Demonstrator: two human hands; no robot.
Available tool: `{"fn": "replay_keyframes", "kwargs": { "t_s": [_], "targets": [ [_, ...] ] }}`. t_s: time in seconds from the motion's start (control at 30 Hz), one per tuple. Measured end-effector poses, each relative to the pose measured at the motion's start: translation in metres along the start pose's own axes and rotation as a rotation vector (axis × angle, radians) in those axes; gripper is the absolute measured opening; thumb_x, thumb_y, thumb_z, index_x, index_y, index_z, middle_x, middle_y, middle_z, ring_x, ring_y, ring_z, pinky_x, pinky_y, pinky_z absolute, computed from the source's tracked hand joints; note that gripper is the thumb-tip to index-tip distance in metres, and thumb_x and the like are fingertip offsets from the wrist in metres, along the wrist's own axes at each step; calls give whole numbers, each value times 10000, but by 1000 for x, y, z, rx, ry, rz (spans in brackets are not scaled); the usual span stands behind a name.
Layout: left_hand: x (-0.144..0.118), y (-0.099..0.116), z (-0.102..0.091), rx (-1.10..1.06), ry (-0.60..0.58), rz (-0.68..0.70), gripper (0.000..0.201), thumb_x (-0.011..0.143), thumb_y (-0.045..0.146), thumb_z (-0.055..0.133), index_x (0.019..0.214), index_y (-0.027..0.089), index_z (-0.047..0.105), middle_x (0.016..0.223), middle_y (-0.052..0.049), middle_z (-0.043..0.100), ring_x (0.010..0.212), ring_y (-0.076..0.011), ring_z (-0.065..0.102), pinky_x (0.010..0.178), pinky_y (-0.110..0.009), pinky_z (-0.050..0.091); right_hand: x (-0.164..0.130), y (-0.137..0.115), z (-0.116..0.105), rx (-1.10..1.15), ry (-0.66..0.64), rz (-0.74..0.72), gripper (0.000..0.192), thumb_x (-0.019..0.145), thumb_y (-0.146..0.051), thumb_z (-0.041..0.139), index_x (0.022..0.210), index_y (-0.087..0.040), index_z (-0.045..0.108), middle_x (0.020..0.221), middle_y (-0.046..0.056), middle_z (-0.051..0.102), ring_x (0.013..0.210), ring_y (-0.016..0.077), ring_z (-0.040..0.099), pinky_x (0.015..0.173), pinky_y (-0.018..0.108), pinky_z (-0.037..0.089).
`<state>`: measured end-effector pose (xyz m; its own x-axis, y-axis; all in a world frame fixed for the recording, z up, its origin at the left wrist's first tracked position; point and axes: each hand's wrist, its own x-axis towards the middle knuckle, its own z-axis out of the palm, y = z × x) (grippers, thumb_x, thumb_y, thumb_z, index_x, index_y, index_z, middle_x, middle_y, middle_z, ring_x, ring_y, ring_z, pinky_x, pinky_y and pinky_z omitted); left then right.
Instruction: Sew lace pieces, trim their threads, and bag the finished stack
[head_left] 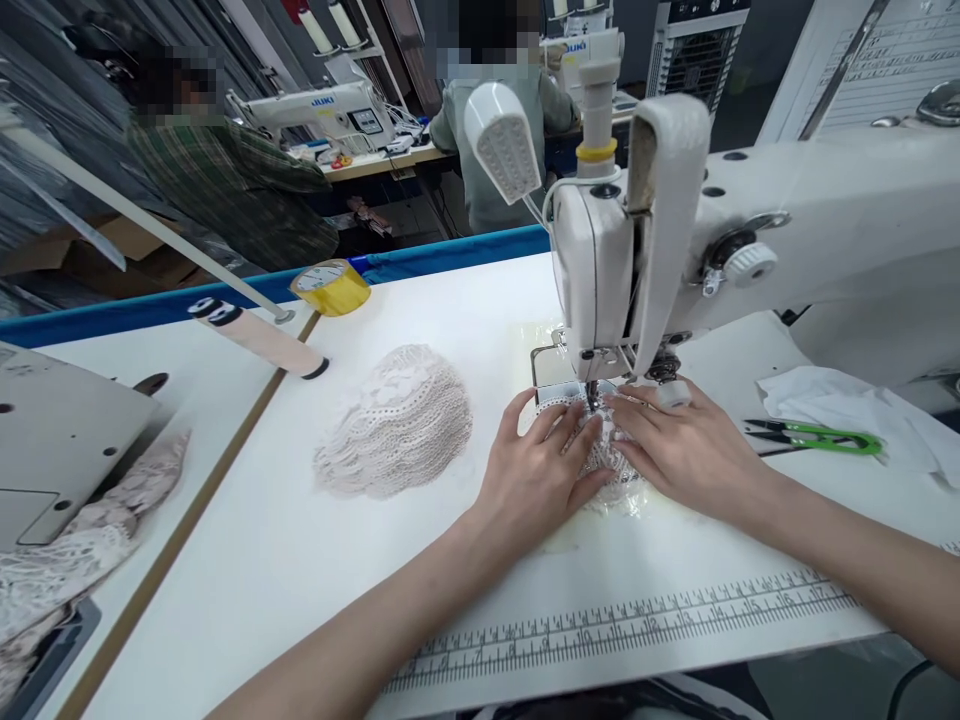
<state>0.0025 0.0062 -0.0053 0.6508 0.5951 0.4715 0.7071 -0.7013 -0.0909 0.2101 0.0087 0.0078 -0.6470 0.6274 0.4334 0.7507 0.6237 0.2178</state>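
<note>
Plainly, both hands: lay flat on one small piece of lace (600, 455) under the sewing machine (787, 230), palms down so the cloth stayed spread and steady at the needle.
Left hand (536, 475): fingers (517, 415) released and splayed, pressing the near-left part of the lace; grasping nothing.
Right hand (686, 450): fingers likewise released and flat, tips just beside the presser foot (592, 398); a pale band (673, 393) sat round one finger, likely as a guard so near the needle.
Lace piece: on the white surface (300, 560), directly beneath the needle, mostly hidden by the two hands.
Lace pile (397, 425): heaped to the left, near the left hand but apart from it, within easy reach.
Snips (817, 437): green-handled, lying to the right beside white cloth (847, 405), close to the right hand.
Tape roll (331, 285): yellow, at the far edge, out of the working area.
Ruler strip (637, 625): printed along the near edge, numerals up to 17 readable, placed where cloth could be measured.
Writing: "JUKI" showed on a machine (326, 108) behind, where two other people sat; the sheet at top right was too small to read.
</note>
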Motion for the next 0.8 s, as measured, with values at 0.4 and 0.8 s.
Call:
{"fn": "replay_keyframes", "kwargs": {
  "t_s": [0.4, 0.8],
  "targets": [
    [-2, -4, -2, -14, 103, 61, 386, 939, 460, 508, 1151, 162, 633, 1170, -71, 700, 1077, -212, 592, 1021, -448, 340, -3, 0, 0, 46, 94, -54, 173, 937, -165, 537, 1030, -114, 674, 1078, 66, 728, 905, 201, 667, 939, 389, 427],
    [-7, -4, -11, -100, 168, 202, 98, 909, 153, 564, 840, 161, 633, 857, 14, 736, 657, -114, 562, 602, -295, 352, -7, 7, -1, 325, 39, -156, 318, 920, -340, 579, 1088, -85, 667, 1066, 129, 697, 933, 255, 628, 753, 391, 531]
  ]
}}
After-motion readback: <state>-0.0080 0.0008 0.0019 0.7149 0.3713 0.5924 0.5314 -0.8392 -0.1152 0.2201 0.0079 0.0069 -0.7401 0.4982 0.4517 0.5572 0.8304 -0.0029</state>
